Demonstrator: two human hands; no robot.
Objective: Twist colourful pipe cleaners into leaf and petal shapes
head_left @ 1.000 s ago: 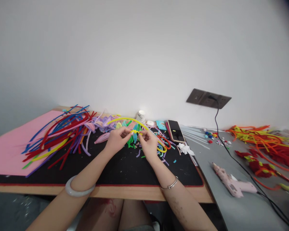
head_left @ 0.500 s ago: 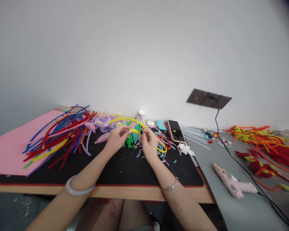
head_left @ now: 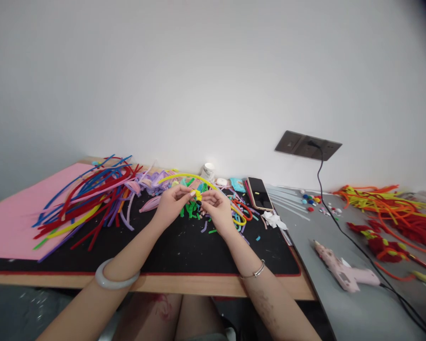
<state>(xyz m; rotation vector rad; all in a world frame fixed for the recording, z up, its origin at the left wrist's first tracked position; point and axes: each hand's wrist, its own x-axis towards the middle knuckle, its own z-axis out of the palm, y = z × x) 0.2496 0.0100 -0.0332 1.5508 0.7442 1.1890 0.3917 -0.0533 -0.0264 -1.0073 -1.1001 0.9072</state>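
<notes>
Between my fingertips is a yellow pipe cleaner [head_left: 198,194], bunched or coiled into a small piece. My left hand [head_left: 175,201] pinches it from the left. On the other side, my right hand [head_left: 216,207] has its fingers closed at the same piece, and a small black spot shows by the fingertips. A long yellow strand [head_left: 188,175] arcs behind both hands; whether it joins the held piece I cannot tell. Green pipe cleaner pieces [head_left: 191,210] lie just beneath and behind my hands on the black mat [head_left: 156,251].
Many coloured pipe cleaners [head_left: 92,189] are heaped at left on pink sheet [head_left: 10,222]. A phone [head_left: 259,193], crumpled tissue [head_left: 274,220] and white cup [head_left: 208,170] sit at the back. On the grey surface at right lie a pink glue gun [head_left: 344,272], its cord [head_left: 335,227] and pompoms [head_left: 310,200].
My right hand has moved slightly left, its fingers now meeting the left fingertips. The yellow piece looks more bunched together. My left hand has barely moved.
</notes>
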